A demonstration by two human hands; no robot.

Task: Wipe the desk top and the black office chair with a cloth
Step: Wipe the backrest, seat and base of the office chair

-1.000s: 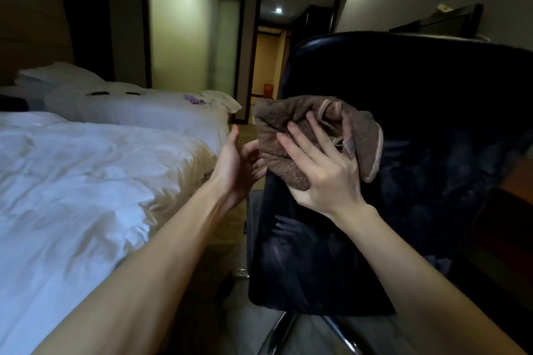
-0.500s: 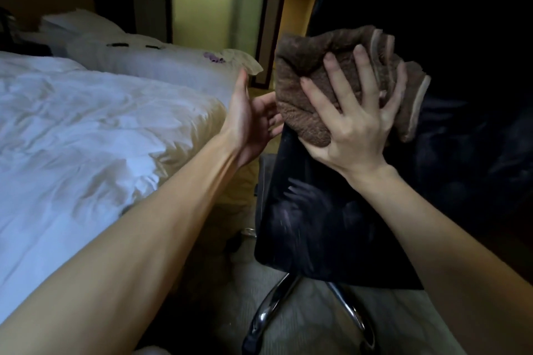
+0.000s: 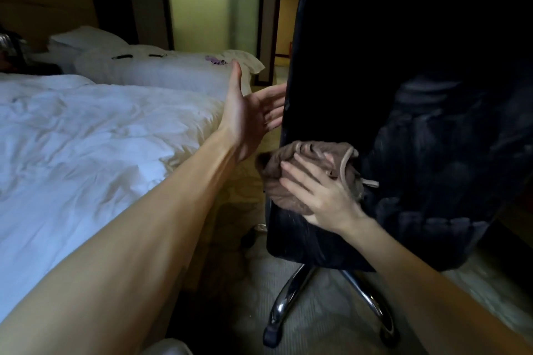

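Observation:
The back of the black office chair (image 3: 403, 66) fills the right half of the view, its backrest facing me. A bunched brown cloth (image 3: 291, 176) lies against the lower left part of the backrest. My right hand (image 3: 320, 193) presses flat on the cloth with fingers spread and straight. My left hand (image 3: 248, 115) is held at the chair's left edge, palm toward it, fingers straight; their tips pass behind the edge. The desk top is out of sight.
A white-sheeted bed (image 3: 86, 138) lies close on the left, with a second bed (image 3: 173, 72) and pillows behind it. The chair's chrome star base (image 3: 288, 300) spreads over grey carpet below. A doorway (image 3: 285, 17) opens at the back.
My right hand slid the cloth down the backrest from its upper part to its lower left. My left hand stayed by the chair's left edge. The camera tilted downward.

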